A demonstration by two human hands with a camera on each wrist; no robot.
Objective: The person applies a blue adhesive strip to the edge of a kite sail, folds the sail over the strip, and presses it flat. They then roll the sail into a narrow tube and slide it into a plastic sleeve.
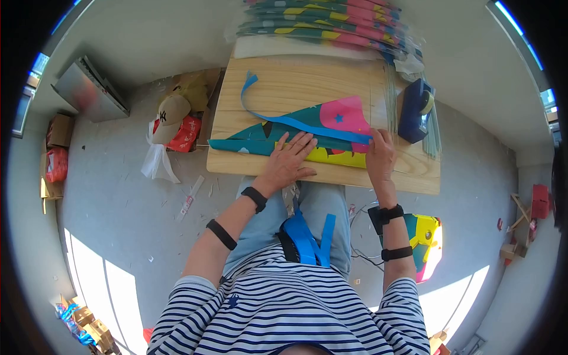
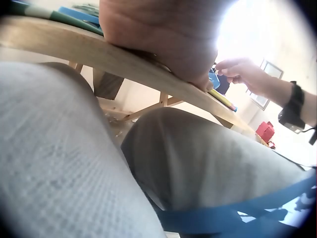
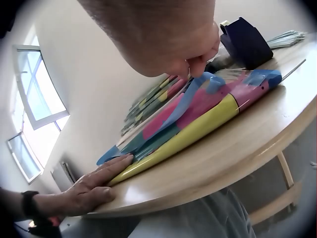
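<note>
A folded kite (image 1: 342, 112) in teal, pink and yellow lies across the wooden table, its yellow edge towards the person. Along it runs a blue ribbon (image 1: 296, 123), whose loose far end curls on the bare wood. The left hand (image 1: 288, 161) rests flat on the kite's middle with fingers spread. At the kite's right end, the right hand (image 1: 381, 157) pinches the ribbon between thumb and fingers. In the right wrist view, the ribbon (image 3: 181, 106) rises from the kite to those fingertips. A thin rod (image 3: 294, 71) pokes out past the kite's blue tip.
A dark blue tape dispenser (image 1: 417, 112) stands right of the kite, beside bundled thin rods (image 1: 435, 139). Similar kites in clear plastic (image 1: 319, 26) are stacked at the table's back. More blue ribbon (image 1: 305, 239) lies on the lap. A cap (image 1: 174, 110) sits left of the table.
</note>
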